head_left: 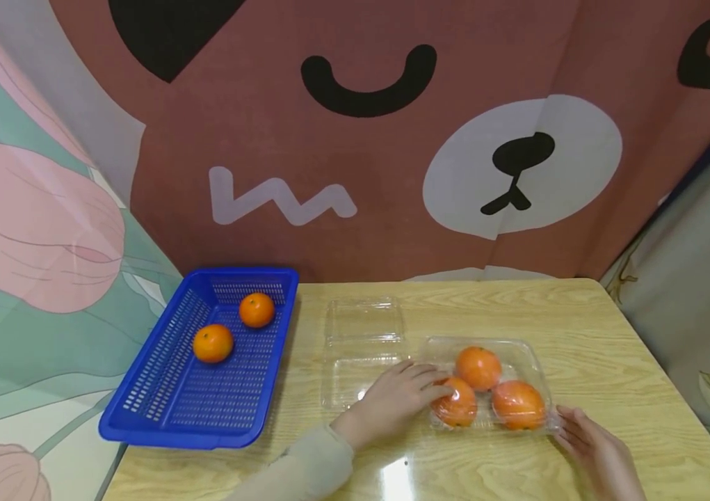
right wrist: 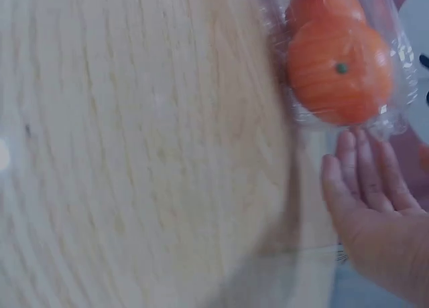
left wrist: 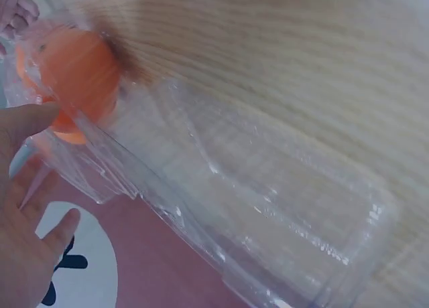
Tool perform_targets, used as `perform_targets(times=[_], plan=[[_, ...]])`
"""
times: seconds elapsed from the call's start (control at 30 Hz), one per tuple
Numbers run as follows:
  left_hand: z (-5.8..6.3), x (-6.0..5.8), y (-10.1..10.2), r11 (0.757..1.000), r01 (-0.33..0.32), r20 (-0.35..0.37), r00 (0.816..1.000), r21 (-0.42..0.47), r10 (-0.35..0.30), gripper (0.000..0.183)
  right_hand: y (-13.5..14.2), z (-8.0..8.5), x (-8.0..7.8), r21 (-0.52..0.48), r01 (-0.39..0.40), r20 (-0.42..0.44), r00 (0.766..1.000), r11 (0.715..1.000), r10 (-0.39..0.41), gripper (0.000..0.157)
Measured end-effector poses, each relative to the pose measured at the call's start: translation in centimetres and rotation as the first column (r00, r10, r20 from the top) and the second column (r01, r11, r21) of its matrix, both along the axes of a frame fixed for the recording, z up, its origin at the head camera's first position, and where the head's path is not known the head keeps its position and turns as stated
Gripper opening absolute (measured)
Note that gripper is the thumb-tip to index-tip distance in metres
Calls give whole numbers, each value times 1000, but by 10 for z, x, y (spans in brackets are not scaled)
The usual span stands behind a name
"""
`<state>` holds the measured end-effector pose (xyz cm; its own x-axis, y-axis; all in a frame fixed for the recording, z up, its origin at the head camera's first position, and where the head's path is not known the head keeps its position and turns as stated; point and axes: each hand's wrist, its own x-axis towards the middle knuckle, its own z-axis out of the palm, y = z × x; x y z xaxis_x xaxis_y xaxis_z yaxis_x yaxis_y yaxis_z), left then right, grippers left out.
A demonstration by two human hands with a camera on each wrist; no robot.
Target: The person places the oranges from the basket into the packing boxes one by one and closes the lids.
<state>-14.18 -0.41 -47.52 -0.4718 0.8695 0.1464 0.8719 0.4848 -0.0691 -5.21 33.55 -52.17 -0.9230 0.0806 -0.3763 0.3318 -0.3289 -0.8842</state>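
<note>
A clear plastic clamshell box [head_left: 486,417] on the table holds three oranges [head_left: 478,369], and its lid appears to be down over them. My left hand [head_left: 392,398] reaches across the box's left side, fingers extended and touching the plastic near the left orange [head_left: 462,410]. In the left wrist view, the thumb of that hand [left wrist: 30,234] lies against the plastic beside an orange [left wrist: 84,77]. At the box's right edge is my right hand [head_left: 595,445], its fingertips at the corner. Those fingers [right wrist: 369,171] look straight in the right wrist view, just below an orange [right wrist: 340,70].
A blue plastic basket [head_left: 276,376] with two oranges [head_left: 213,343] stands on the left of the wooden table [head_left: 611,348]. Between basket and box lies another clear clamshell box [head_left: 364,320], unfolded. A curtain with a bear print [head_left: 380,153] hangs behind the table.
</note>
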Motion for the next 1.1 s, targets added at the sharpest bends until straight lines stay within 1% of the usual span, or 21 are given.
perform_targets(times=[0.07, 0.13, 0.2, 0.23, 0.3, 0.37, 0.4, 0.47, 0.5, 0.53, 0.57, 0.6, 0.63, 0.67, 0.7, 0.77, 0.87, 0.9, 0.97, 1.03, 1.1], plan=[[0, 2, -1, 999, -13, 31, 999, 50, 12, 43, -4, 10, 2, 180, -43, 117, 993, 983, 22, 41], [-1, 4, -1, 995, -23, 56, 998, 99, 17, 42, -8, 17, 2, 310, -97, 223, 974, 946, 27, 64], [-2, 6, -2, 989, -26, 65, 998, 146, 16, 42, -13, 21, 1, 376, -126, 282, 959, 918, 16, 83], [-3, 7, -2, 986, -29, 70, 997, 165, 18, 42, -15, 21, 1, 388, -128, 289, 957, 913, 11, 85], [-4, 11, -4, 978, -50, 90, 995, 204, 32, 45, -18, 19, 1, 399, -126, 293, 956, 908, 4, 80], [-5, 16, -6, 964, -86, 133, 990, 250, 54, 47, -20, 16, 0, 387, -107, 274, 962, 916, -3, 72], [-4, 19, -7, 954, -116, 171, 983, 277, 70, 47, -20, 14, 1, 369, -89, 250, 968, 925, -7, 64], [-2, 27, -8, 923, -203, 276, 954, 327, 112, 45, -20, 11, 0, 334, -70, 237, 971, 940, -12, 52], [-1, 31, -8, 900, -257, 343, 930, 351, 132, 44, -20, 11, 0, 317, -60, 232, 973, 947, -16, 45], [0, 35, -7, 873, -321, 423, 893, 368, 150, 39, -19, 10, 0, 300, -47, 224, 974, 953, -23, 40], [1, 39, -7, 840, -387, 513, 844, 379, 157, 34, -19, 10, -1, 292, -37, 224, 974, 956, -30, 34], [1, 43, -8, 807, -450, 599, 785, 383, 154, 30, -19, 10, -1, 287, -33, 226, 974, 957, -35, 30], [1, 47, -8, 776, -504, 675, 724, 380, 140, 25, -19, 11, -2, 290, -37, 237, 971, 956, -34, 31], [1, 50, -8, 747, -555, 744, 656, 366, 122, 21, -20, 12, -2, 294, -36, 234, 972, 955, -35, 31], [0, 53, -9, 724, -597, 800, 591, 346, 105, 18, -20, 12, -1, 301, -36, 232, 972, 953, -37, 30], [-3, 58, -10, 702, -650, 878, 473, 291, 74, 17, -21, 13, -1, 324, -39, 226, 973, 945, -37, 31], [-13, 62, -11, 681, -701, 934, 351, 214, 67, 19, -24, 13, 0, 359, -41, 207, 978, 933, -37, 32], [-17, 63, -10, 666, -717, 947, 318, 206, 50, 19, -24, 13, 0, 366, -39, 203, 978, 930, -39, 30], [-25, 63, -7, 639, -746, 971, 238, 187, -7, 21, -26, 12, 0, 380, -26, 193, 980, 925, -51, 28], [-31, 62, -3, 605, -775, 983, 166, 182, -83, 24, -27, 12, 0, 384, -16, 188, 980, 923, -61, 27], [-35, 61, 3, 591, -786, 983, 126, 182, -135, 29, -28, 12, 0, 385, -9, 189, 980, 923, -69, 30]])
